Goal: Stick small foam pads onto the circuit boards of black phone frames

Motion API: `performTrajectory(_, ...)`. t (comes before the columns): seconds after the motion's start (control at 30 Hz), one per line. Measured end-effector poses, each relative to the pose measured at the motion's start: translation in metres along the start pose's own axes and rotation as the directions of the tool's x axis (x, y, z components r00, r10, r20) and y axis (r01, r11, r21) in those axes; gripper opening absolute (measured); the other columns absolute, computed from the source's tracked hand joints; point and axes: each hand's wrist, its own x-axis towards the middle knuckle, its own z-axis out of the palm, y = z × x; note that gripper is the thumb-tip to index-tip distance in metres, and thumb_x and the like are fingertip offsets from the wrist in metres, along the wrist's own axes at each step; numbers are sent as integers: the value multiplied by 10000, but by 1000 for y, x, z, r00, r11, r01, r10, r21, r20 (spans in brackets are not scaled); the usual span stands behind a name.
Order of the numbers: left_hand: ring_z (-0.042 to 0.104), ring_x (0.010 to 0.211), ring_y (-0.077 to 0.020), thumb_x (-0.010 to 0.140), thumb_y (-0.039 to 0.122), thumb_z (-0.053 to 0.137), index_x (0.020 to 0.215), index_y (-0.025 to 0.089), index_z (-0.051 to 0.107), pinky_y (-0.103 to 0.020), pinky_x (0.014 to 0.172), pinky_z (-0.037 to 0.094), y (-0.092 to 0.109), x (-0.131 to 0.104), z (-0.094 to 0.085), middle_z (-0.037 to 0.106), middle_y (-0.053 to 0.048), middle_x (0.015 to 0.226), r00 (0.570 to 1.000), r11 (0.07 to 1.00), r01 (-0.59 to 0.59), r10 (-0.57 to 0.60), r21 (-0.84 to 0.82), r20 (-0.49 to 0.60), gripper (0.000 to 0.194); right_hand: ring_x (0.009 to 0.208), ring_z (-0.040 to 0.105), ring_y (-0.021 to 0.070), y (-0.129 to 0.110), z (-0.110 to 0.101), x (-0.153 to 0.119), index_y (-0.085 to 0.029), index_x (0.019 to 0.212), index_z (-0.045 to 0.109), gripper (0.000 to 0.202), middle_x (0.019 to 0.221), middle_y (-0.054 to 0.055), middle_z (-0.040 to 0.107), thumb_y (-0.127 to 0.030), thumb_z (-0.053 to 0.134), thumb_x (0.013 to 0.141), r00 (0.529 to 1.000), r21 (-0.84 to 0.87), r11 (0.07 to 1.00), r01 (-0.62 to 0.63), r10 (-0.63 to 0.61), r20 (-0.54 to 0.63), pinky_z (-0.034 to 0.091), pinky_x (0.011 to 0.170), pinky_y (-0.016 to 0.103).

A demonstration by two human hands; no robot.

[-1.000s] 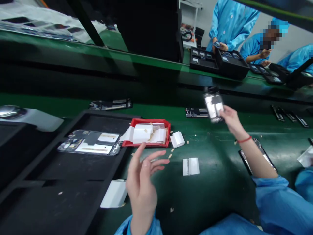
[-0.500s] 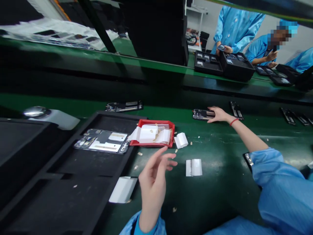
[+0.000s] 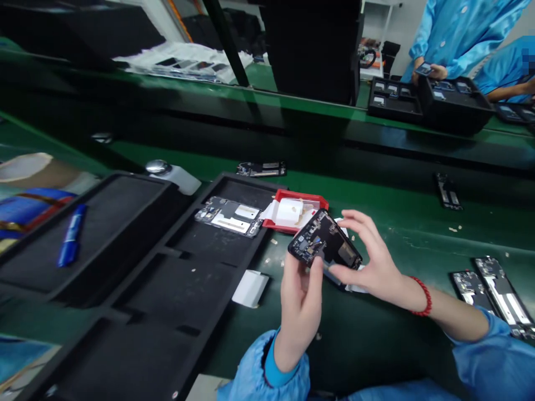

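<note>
An opened phone [image 3: 328, 236], its circuit board and dark inner parts showing, is held tilted above the bench. My left hand [image 3: 300, 301] grips its left end, thumb on the near edge and fingers underneath. At the right end, the thumb of my right hand [image 3: 378, 273] rests on the near edge; its curved fingers reach round the far corner, and their contact is partly hidden. Just behind the phone is a red tray [image 3: 307, 196] with white paper-like pieces [image 3: 289, 213] in it. Another opened phone [image 3: 229, 216] lies in the black compartment tray [image 3: 167, 289] to the left.
Opened phones lie at the bench's back [image 3: 262, 169] and right [image 3: 504, 289]. A white folded piece [image 3: 251, 288] sits beside the tray. At left are a blue marker [image 3: 72, 236] on a black box [image 3: 111, 223] and a white metal-topped bottle [image 3: 178, 177]. Co-workers in blue stand beyond.
My right hand has brought the opened phone from the back of the bench to my left hand, which has closed on it. The view has swung left.
</note>
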Motion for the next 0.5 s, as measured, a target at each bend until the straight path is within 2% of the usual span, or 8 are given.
performTrajectory(0.1,700,1205,-243,992,308,622,1480,250,377,-326,959,593,5,-5,-1,657,-154,1358,994,997,-78,77,-7,-73,549,1364,551,282,-10,6,11,-249,1095,641,256,1415,127,547,-284,746,864,993,94,996,3,8,-115,510,1109,493)
performTrajectory(0.17,758,1027,-191,988,244,624,1432,283,326,-269,816,615,4,-8,-1,707,-120,1230,987,992,-122,120,-10,-107,536,1346,571,282,-16,10,15,-240,1003,673,156,1417,123,560,-257,748,867,991,121,992,17,-1,-134,491,1124,506)
performTrajectory(0.27,735,774,-139,971,189,622,1180,270,446,-176,580,540,3,-10,-4,688,-25,964,975,974,-190,202,127,-93,285,1315,604,278,-25,18,17,-233,909,707,39,1413,113,586,-216,732,884,990,135,990,26,-7,-138,491,1118,506)
performTrajectory(0.37,680,710,-119,985,189,573,1001,240,546,-166,561,503,5,-9,-10,622,10,845,968,943,-234,250,237,-38,60,1312,611,287,-31,22,16,-227,862,727,51,1401,115,594,-184,724,889,984,142,986,84,-60,-165,518,1089,495)
performTrajectory(0.5,654,681,-125,1030,268,498,1031,238,619,-198,588,519,8,-8,-15,665,4,856,959,932,-268,281,243,-21,125,1324,602,294,-32,21,15,-227,919,766,79,1414,133,576,-169,715,906,974,150,970,191,-167,-156,550,1053,492)
